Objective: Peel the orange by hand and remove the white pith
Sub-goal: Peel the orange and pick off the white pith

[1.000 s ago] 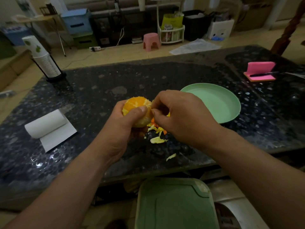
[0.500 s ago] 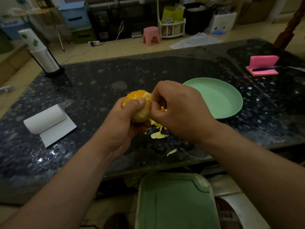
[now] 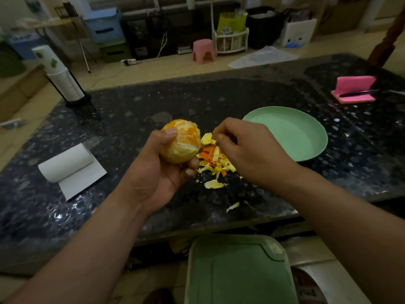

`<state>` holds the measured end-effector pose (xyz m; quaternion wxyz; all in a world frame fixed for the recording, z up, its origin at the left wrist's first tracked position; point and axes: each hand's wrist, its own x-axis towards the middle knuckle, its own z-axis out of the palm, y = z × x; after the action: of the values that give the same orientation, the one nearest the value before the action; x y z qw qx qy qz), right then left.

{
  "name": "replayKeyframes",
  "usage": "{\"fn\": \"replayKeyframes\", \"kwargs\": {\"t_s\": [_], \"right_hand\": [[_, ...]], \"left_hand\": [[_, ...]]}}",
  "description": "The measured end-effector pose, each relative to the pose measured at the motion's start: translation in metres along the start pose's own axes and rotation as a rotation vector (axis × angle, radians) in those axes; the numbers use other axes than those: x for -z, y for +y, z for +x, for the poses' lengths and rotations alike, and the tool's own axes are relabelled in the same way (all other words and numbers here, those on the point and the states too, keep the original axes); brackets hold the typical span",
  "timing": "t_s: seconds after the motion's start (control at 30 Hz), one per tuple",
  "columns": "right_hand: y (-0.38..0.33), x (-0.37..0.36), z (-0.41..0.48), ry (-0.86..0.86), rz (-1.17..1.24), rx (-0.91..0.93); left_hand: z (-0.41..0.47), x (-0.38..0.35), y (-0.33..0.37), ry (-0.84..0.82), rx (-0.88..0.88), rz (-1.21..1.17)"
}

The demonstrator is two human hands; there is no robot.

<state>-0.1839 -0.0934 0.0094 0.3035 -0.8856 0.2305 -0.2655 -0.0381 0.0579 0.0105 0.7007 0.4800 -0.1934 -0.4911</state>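
Two hands are over the dark speckled desk in the head view. The left hand grips the orange from below, thumb across its top. The fruit is mostly bare with pale pith patches. Half a second ago the right hand was pressed against the orange; now it has drawn clear to the right, above the pile of peel scraps. Its fingertips are pinched together, though I cannot tell whether a scrap is between them. The green plate lies just beyond, unmoved.
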Motion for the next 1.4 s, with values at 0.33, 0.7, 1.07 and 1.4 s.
{"fn": "replayKeyframes", "kwargs": {"t_s": [0.33, 0.7, 1.07, 1.4], "right_hand": [[-0.02, 0.009, 0.002, -0.095, 0.345, -0.109], [-0.019, 0.006, -0.001, -0.002, 0.137, -0.054], [-0.019, 0.003, -0.003, 0.05, 0.19, -0.07], [-0.027, 0.016, -0.002, -0.067, 0.368, -0.054]], "left_hand": [[0.004, 0.003, -0.004, 0.089, -0.097, 0.131], [-0.001, -0.006, -0.007, 0.172, -0.257, 0.401], [-0.001, -0.007, -0.005, 0.111, -0.203, 0.235], [0.0, 0.001, -0.001, 0.088, -0.175, 0.18]]}}
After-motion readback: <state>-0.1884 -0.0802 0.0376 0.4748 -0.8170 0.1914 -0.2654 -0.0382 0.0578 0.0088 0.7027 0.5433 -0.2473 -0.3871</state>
